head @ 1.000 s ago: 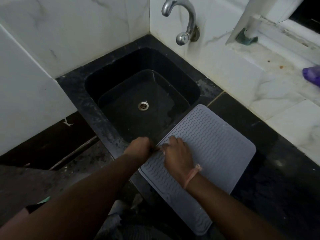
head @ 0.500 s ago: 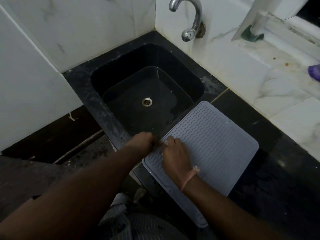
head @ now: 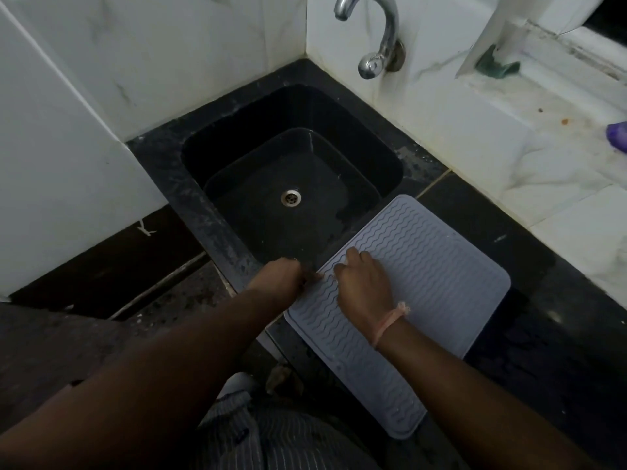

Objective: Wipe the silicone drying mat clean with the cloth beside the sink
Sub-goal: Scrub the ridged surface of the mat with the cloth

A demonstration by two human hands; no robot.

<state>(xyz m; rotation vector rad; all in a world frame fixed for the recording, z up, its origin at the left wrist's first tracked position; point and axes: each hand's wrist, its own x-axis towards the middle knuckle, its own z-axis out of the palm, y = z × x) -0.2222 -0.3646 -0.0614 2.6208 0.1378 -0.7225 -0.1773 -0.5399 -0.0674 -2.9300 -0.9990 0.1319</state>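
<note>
Grey silicone mat: I see the wavy-ribbed drying mat [head: 417, 276] lying flat on the black counter [head: 529, 252] right of centre, its upper left edge reaching over the rim of the sink.
Left hand: my left hand [head: 281, 278] sits at the mat's left edge, just below the sink rim; the fingers look curled at the mat's border, but I cannot tell whether they pinch it.
Right hand: my right hand [head: 364, 286] rests palm down on the ribbed surface, fingers bent with the tips touching the mat near its left edge; it clasps nothing I can make out.
Wristband: a pale orange thread band [head: 390, 322] circles the right wrist.
Sink: a black square basin [head: 237, 164] fills the centre of the frame, with a metal drain [head: 291, 197] in its floor.
Tap: a chrome tap [head: 376, 39] curves out of the white marbled wall at upper centre.
Ledge: at upper right a white sill holds a dark green piece [head: 497, 64], and a purple object [head: 618, 135] is cut off by the right edge.
Cloth: I cannot pick out a cloth for certain anywhere.
</note>
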